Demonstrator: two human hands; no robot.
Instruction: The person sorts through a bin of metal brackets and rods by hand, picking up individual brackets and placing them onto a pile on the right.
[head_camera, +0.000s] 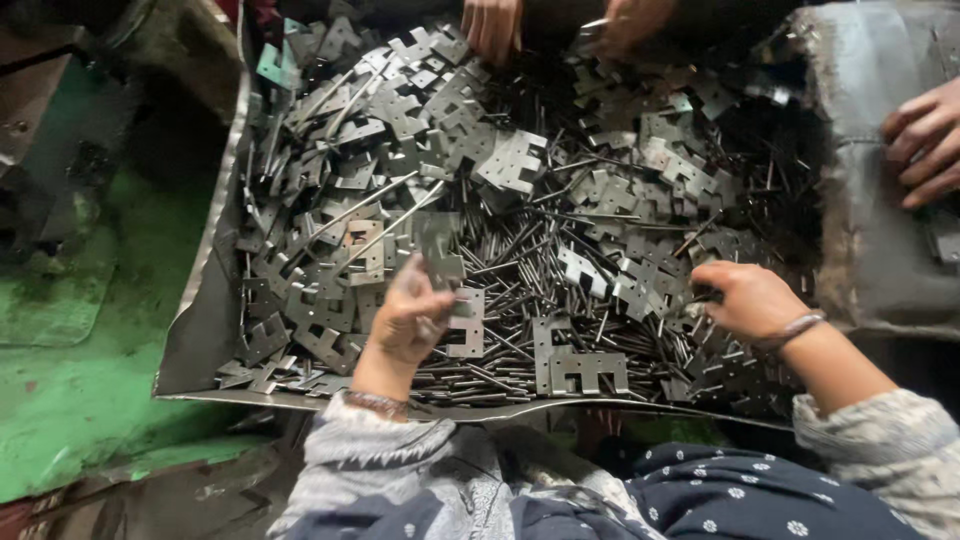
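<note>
Plate (438, 250) pinched upright in left hand (410, 320), blurred, long axis roughly vertical, top tilted slightly away. Fingers (432, 300) clamped on plate's lower edge, thumb side toward centre of pile. Second plate (466, 322) just right of left hand, touching or tucked under fingers; cannot tell which. Below and right, flat slotted plate (580, 370) lying face up on rods (520, 260), nearer left hand than right. Rods mostly running diagonal, lower left to upper right, under centre of pile.

Right hand (745, 298) palm down on heap at right, fingers (712, 280) curled together into plates (650, 280), pointing left; held piece hidden, grip on any one piece not clear. Held plate well left of right hand, rods between.

Tray (205, 320) of bent sheet metal carrying whole heap, left wall raised. Green floor (70, 400) left of tray. Other people's hands: two at far edge (492, 25) (630, 20), reaching into pile, one at right (925, 140) resting on grey cover (870, 200). Wearer's grey knit sleeves and dark dotted cloth (720, 495) at bottom.
</note>
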